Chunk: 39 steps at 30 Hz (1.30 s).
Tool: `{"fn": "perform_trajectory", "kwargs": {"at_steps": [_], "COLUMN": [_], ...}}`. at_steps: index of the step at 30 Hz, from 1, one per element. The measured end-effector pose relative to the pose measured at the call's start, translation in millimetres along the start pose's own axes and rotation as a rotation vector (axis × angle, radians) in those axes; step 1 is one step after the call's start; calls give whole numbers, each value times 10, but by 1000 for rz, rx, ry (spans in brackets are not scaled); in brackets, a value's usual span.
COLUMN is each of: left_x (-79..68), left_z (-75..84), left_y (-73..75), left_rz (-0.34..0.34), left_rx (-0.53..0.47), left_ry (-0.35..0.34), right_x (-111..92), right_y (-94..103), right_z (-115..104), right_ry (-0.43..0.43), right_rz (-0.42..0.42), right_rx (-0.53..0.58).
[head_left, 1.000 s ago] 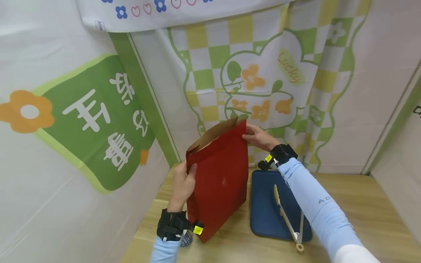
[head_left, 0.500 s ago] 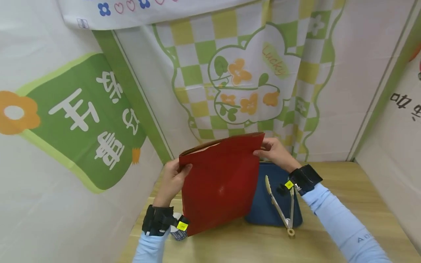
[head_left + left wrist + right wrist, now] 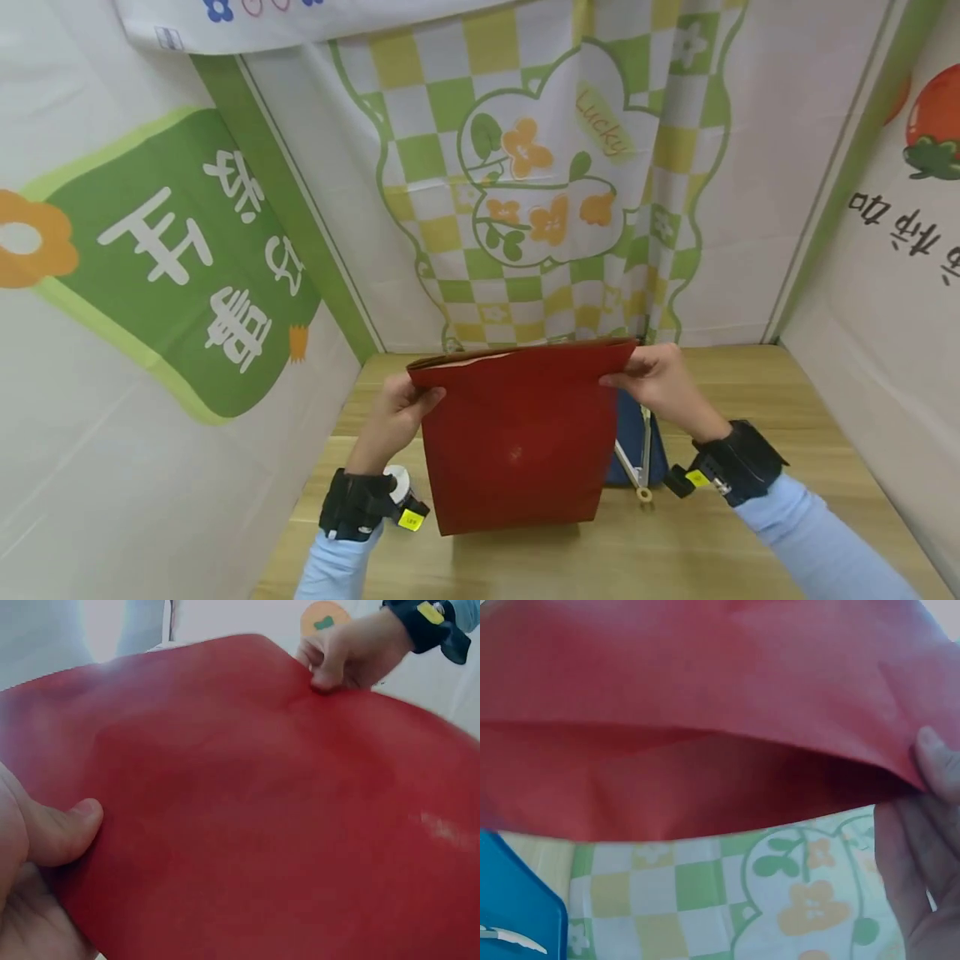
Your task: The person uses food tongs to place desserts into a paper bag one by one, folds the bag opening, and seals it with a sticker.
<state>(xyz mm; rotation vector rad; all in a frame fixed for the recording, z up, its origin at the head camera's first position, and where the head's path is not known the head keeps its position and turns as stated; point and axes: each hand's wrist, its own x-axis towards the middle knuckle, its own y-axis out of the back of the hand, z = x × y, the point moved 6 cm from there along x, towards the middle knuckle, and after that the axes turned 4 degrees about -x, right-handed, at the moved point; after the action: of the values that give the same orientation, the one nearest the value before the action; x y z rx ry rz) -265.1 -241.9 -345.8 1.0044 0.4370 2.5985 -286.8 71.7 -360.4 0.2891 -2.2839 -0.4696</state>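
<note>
A red paper bag (image 3: 517, 442) with a brown inside is held upright over the table, its mouth at the top pulled nearly flat. My left hand (image 3: 390, 417) pinches its upper left corner, thumb on the near face; the left wrist view shows that thumb lying on the red paper (image 3: 225, 795). At the upper right corner my right hand (image 3: 667, 387) pinches the bag between thumb and fingers. In the right wrist view the bag's side (image 3: 705, 780) folds inward below those fingers. What the bag contains is hidden.
Behind the bag's right side lies a blue tray (image 3: 654, 450), partly covered, with tongs (image 3: 637, 475) on it. A white and blue paper cup (image 3: 399, 483) stands by my left wrist. Wooden table (image 3: 720, 533) spreads around; a patterned cloth (image 3: 540, 292) hangs at the back.
The bag has turned to face me squarely and its mouth has flattened. My right hand has moved right and lower with its corner. The view has shifted to the right.
</note>
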Motion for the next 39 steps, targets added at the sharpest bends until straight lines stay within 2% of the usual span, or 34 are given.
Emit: {"fn": "perform_trajectory", "kwargs": {"at_steps": [3,10,15,20,25,27,33,39], "left_x": [-50,-207,-211,-162,-130,-132,-131,-153], "left_z": [-50,-195,-260,-276,-253,-218,-89,-17], "left_y": [-122,-509,-764,-931,-1049,-1076,-1072,-1059], "left_rz": [-36,-90,-94,-76,-97,-117,-148,-182], "left_rx": [-26,-95,-94,-89,-94,-82,34,94], "left_ry": [15,74,63,8,-2,-36,-216,-310], "right_x": [-183,-618,-816,-887,-953,-997,-1084,-1144], "right_y": [74,209,354,517,648,667,662,669], "right_z": [-116,-192,-180,-223,-251,-235,-193,-187], "right_ry": [-43,-107,-81,-18,70,90,186,265], "right_rz": [-4,37,96,123,126,99,-23,-1], "right_rx": [5,-112,-197,-312,-404,-392,-280,-332]}}
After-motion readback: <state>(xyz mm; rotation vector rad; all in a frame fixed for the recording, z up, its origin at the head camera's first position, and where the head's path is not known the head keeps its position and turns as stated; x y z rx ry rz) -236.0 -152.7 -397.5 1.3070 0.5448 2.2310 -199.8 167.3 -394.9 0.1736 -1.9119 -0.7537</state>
